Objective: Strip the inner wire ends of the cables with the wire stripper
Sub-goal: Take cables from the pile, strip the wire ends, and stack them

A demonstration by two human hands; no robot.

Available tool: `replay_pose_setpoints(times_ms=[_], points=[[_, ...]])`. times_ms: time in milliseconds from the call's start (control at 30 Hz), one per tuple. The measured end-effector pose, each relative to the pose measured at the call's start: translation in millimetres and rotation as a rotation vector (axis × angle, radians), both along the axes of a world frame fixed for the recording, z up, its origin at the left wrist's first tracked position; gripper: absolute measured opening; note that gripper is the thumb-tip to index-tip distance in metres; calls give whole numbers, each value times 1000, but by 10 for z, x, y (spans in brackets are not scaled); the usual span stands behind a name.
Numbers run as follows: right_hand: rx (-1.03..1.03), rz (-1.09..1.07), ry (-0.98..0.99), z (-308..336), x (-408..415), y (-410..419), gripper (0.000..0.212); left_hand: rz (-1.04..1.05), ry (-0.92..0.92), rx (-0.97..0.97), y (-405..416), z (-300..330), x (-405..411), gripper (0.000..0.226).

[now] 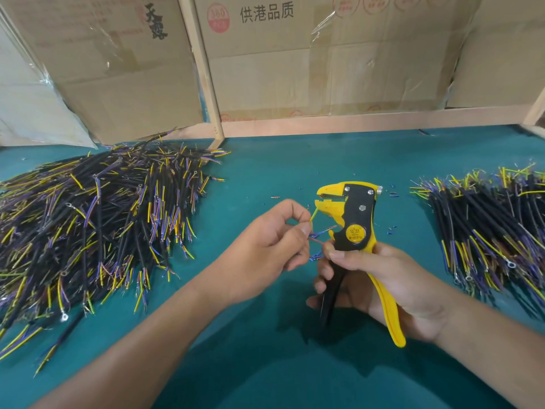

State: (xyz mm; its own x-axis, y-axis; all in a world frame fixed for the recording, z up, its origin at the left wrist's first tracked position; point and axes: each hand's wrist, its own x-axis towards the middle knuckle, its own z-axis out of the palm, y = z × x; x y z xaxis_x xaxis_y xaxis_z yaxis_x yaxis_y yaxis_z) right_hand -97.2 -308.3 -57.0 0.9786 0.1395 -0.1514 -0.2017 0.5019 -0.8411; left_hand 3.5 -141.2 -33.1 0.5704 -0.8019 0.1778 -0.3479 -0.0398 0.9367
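So the right hand (pixel 380 278) has its fingers and thumb wrapped around the handles of the wire stripper (pixel 354 228), a yellow and black one, holding it upright over the green table (pixel 265 364) with the head pointing up and to the left. The handles look spread apart, one black, one yellow, and the yellow jaws at the top are a bit apart. The left hand (pixel 265 246) sits just to the left of the tool, thumb and forefinger pinching a yellow-green wire (pixel 314 215) whose tip reaches right up to the jaws; can't really tell whether it's actually inside them or only touching. A couple more thin wires, bluish and reddish (pixel 320 234), stick out of the same hand toward the tool's body, and the rest of that cable is hidden in the palm. On the left side of the table there's a big messy pile of black cables (pixel 97 225) with yellow, purple and blue ends fanning out everywhere, some with little ring terminals. A smaller pile of cables (pixel 489 228) sits at the right edge, well apart from the hands. Tiny bits of stripped insulation (pixel 390 230) are scattered on the table around the tool. Behind it all are cardboard boxes (pixel 295 60) with printed characters, leaning against a pale wooden frame (pixel 203 69).
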Motion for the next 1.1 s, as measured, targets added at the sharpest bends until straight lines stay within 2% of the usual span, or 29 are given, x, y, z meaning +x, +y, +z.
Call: replay_pose_setpoints(times_ms=[133, 267, 367, 433, 700, 867, 1000, 1100], points=[[-5, 16, -9, -13, 5, -7, 9, 61, 90, -85, 17, 17, 69, 10], [13, -3, -7, -20, -4, 0, 13, 112, 72, -139, 49, 39, 132, 13], [63, -22, -23, -7, -16, 7, 18, 153, 67, -132, 54, 30, 157, 13], [63, -21, -28, 0, -22, 22, 14, 164, 72, -130, 51, 27, 162, 14], [31, 30, -21, -5, -51, 57, 19, 118, 78, -145, 70, 56, 148, 10], [32, 43, -6, -3, -47, 58, 21, 156, 160, -163, 60, 93, 119, 14], [16, 81, -6, -7, -60, 71, 19, 187, 191, -159, 52, 100, 113, 9], [2, 86, 1, -5, -65, 83, 19, 194, 206, -164, 46, 109, 107, 17]])
